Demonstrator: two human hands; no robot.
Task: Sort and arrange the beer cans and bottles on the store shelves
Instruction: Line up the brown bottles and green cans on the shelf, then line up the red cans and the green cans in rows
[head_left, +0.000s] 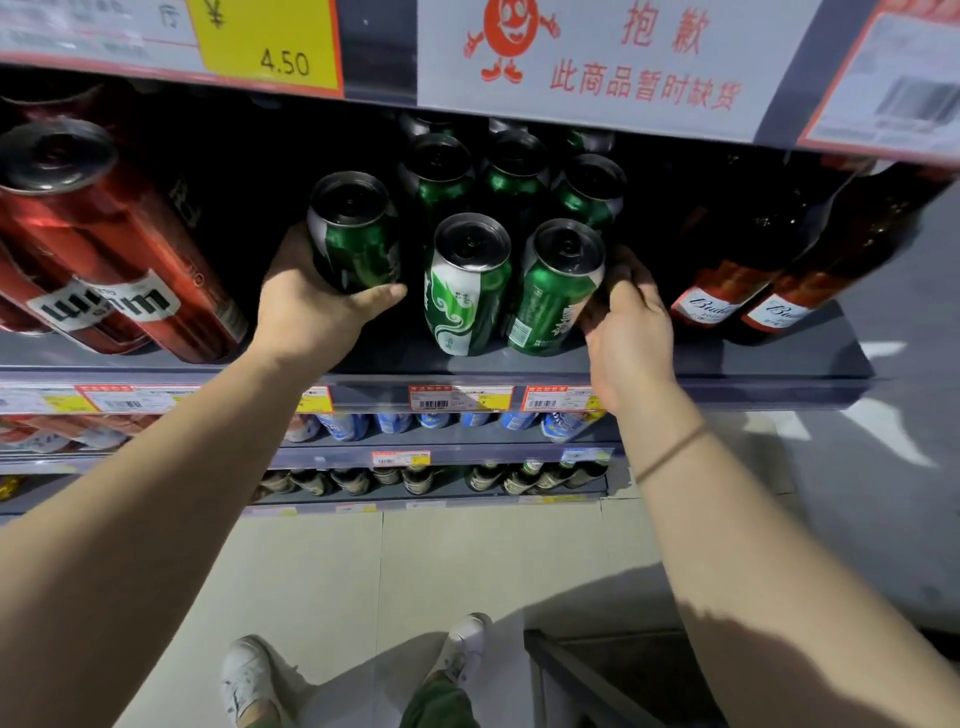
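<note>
Green cans (470, 283) glossy metal; brown bottles (727, 270) shiny glass, paper labels; shelf (779, 358) matt.

Rear green cans (511, 156) dim; red cans (104, 249) cut off left.

On the shelf (779, 358), the front-row middle can (467, 283) stands at centre. The right front can (556, 291) is just beside it at 3 o'clock, with the right hand (626, 322) against that can's far side. At 10 o'clock the left can (356, 234) sits in the left hand (306, 306). More cans (514, 171) stand behind, at 12 o'clock. The large cans (104, 228) lie at 9 o'clock, the bottles (769, 260) at 3 o'clock. Lower shelves (467, 452) run beneath at 6 o'clock.
</note>
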